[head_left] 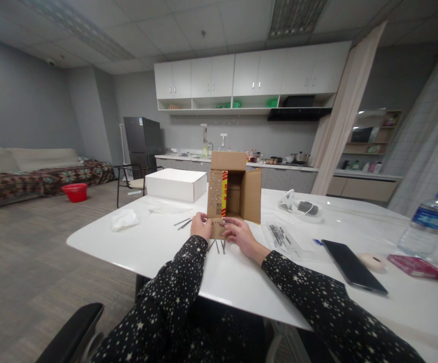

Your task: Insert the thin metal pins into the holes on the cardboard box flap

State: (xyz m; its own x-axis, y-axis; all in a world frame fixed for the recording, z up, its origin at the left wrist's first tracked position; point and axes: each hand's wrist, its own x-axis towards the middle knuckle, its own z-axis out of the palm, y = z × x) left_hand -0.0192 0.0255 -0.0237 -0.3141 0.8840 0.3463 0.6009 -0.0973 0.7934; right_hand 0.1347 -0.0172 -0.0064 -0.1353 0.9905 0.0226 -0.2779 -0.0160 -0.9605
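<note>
A small brown cardboard box (237, 194) lies on its side on the white table (154, 247), its open end facing me and its flaps spread. The left flap is dotted with small holes and carries a yellow and red label. My left hand (200, 226) pinches the near lower flap at its left. My right hand (241, 234) rests on the same flap at its right, fingers curled over its edge. Several thin metal nails (219, 245) lie on the table just under my hands. Both sleeves are black with white stars.
A white flat box (176, 184) stands behind left, with a crumpled tissue (124, 219) and more nails (183, 222) nearby. To the right lie a clear bag of metal pieces (281, 236), a black phone (353, 265), a tape roll (372, 260), a red packet (415, 266) and a water bottle (428, 224).
</note>
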